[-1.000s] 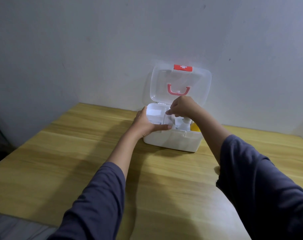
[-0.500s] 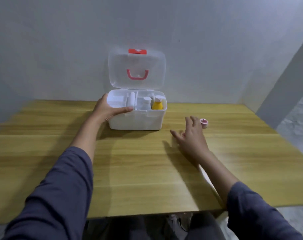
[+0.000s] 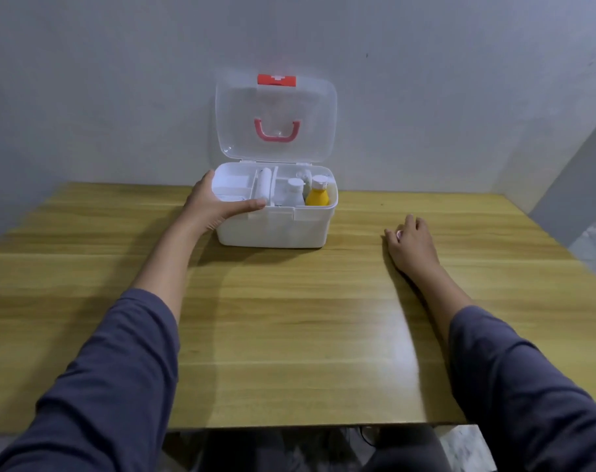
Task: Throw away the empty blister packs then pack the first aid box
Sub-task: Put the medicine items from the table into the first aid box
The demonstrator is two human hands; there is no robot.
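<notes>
At the back of the wooden worktop [image 3: 289, 318], close to the grey wall, stands the white first aid box [image 3: 272, 229] with its clear lid [image 3: 276, 117] raised upright, a red handle [image 3: 277, 131] and a red latch [image 3: 276, 80] showing on it. Inside, the box is split into compartments: a white roll [image 3: 263, 187] lies along the middle divider, and to its right stand a white bottle [image 3: 295, 192] and a yellow bottle [image 3: 317, 192] with a white cap, side by side. The left hand [image 3: 215, 206] grips the box's left front corner, thumb laid along the front rim and the fingers wrapped around the left side. Well apart to the right, the right hand [image 3: 412, 247] rests low on the worktop, its fingers closed around a small pinkish round thing [image 3: 398, 235], only a sliver of which shows. Both forearms wear dark blue sleeves pushed partway up. No blister packs can be made out on the worktop.
</notes>
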